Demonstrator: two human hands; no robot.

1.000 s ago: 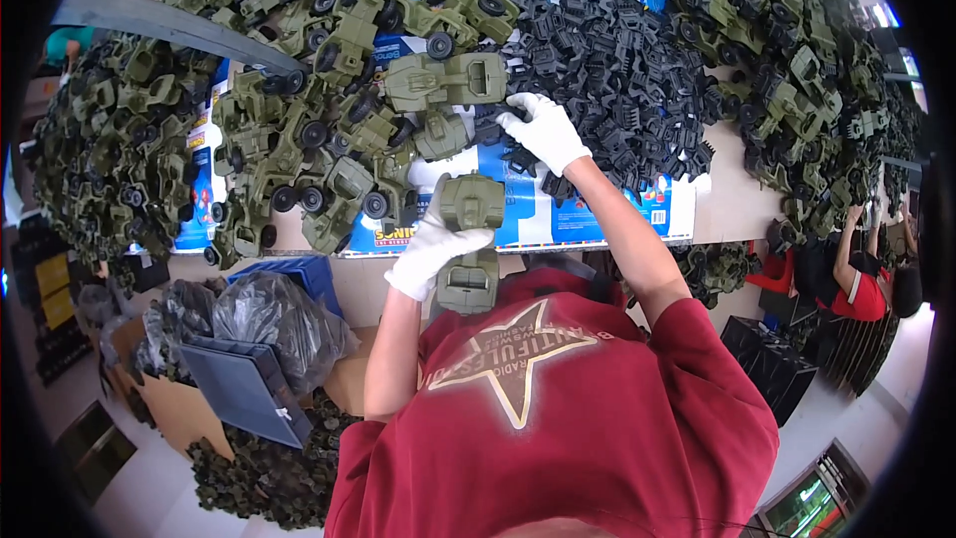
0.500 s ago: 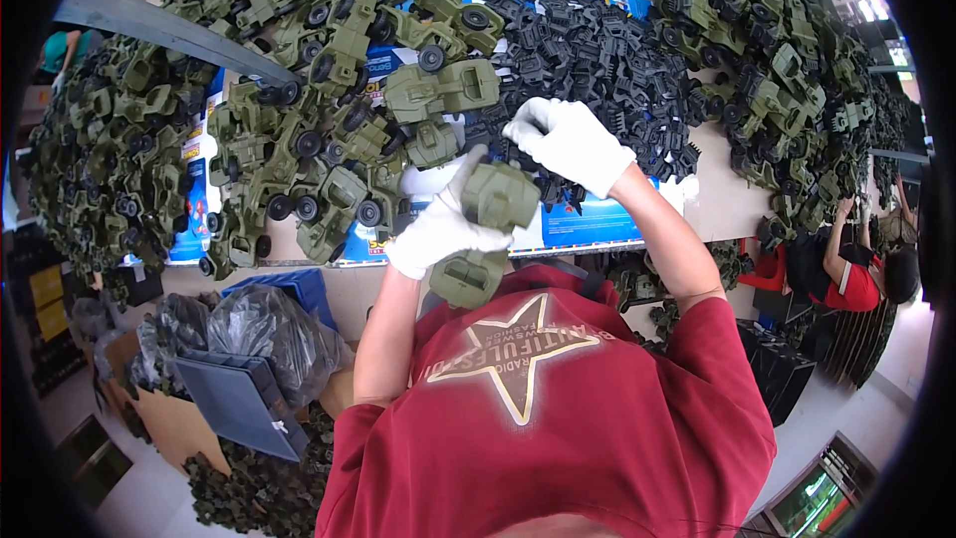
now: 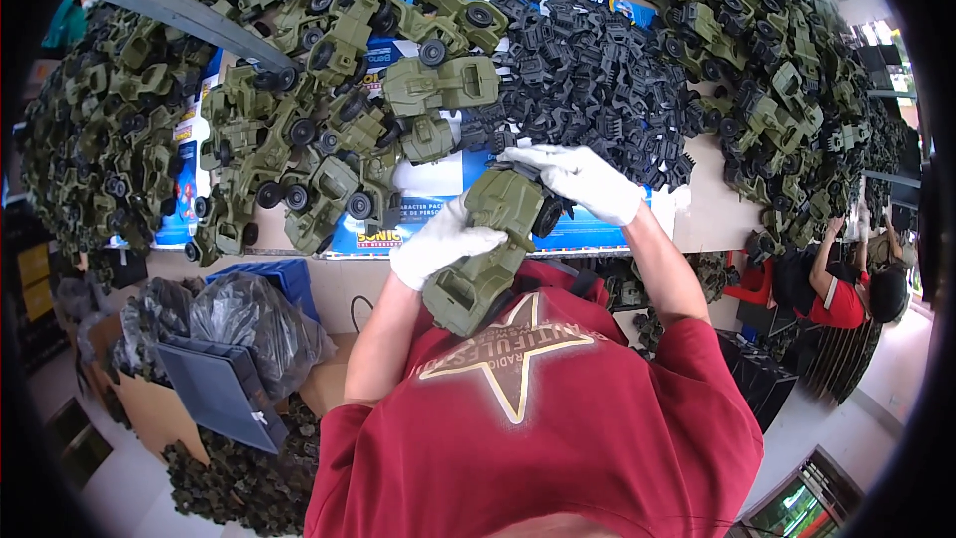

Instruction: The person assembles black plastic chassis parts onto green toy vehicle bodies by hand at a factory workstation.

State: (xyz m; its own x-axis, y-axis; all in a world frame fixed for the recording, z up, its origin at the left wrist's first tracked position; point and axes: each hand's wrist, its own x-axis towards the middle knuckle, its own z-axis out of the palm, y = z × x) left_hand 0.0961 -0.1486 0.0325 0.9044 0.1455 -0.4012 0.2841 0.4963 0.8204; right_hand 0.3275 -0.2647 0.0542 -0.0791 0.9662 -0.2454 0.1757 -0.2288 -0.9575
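An olive-green toy jeep with black wheels lies tilted in front of my chest. My left hand, in a white glove, is closed around its left side, with the fingers over its top. At the far end of the jeep, my gloved right hand holds a small black plastic part against the body. Its fingers cover most of that part, so its exact shape is hidden. Beyond the right hand lies a heap of similar black plastic parts. Another green toy jeep rests on the table to the left of the heap.
Piles of green toy jeeps flank the table on both sides. A grey metal bar slants across the upper left. Below the table's left side are a grey crate and plastic bags. A person in red works at far right.
My right hand has come from the black heap toward me, down to the jeep's far end, with a black part. The jeep has turned slightly in my left hand.
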